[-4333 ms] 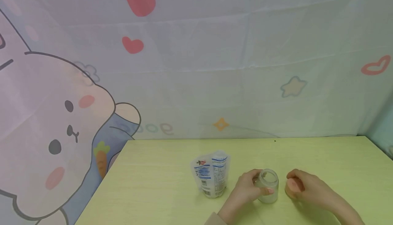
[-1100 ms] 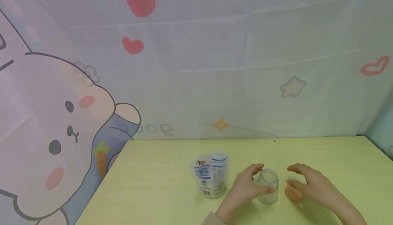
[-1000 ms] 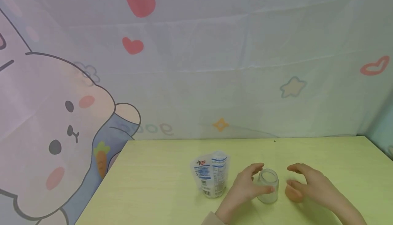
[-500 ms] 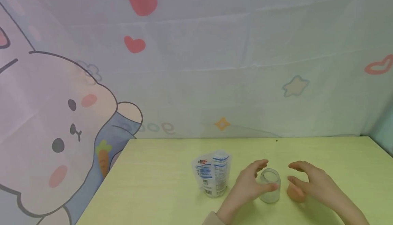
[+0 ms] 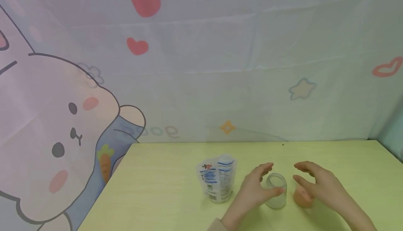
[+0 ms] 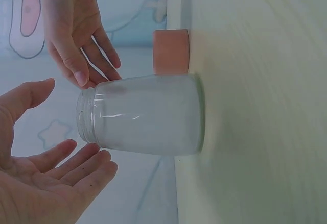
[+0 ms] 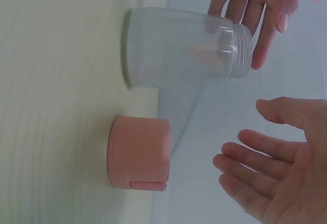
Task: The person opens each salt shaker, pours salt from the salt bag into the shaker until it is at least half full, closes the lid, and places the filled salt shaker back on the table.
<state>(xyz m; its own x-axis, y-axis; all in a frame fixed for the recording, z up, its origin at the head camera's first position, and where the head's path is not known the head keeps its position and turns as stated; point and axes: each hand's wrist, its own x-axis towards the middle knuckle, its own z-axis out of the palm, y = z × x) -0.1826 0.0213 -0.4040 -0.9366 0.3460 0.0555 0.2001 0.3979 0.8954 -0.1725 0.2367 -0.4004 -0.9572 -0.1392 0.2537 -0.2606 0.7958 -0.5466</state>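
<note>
A clear glass jar with a threaded neck and no lid on it stands upright on the table. My left hand is at its left side, fingers spread and thumb extended; in the left wrist view a gap shows between thumb and fingers, with the jar's neck just beyond. Right of the jar sits a pinkish-orange cylindrical lid with a small tab on its side. Above and beside that lid hovers my right hand, its fingers loosely extended and holding nothing. The hand overlaps part of the lid in the head view.
A translucent plastic pouch with blue print and a barcode stands upright to the left of the jar. The pale yellow table ends at a cloth backdrop printed with a rabbit, hearts and stars.
Earlier my left hand held the jar and my right hand gripped the lid. Both have let go, and the hands have risen slightly. Jar, lid and pouch stay in place.
</note>
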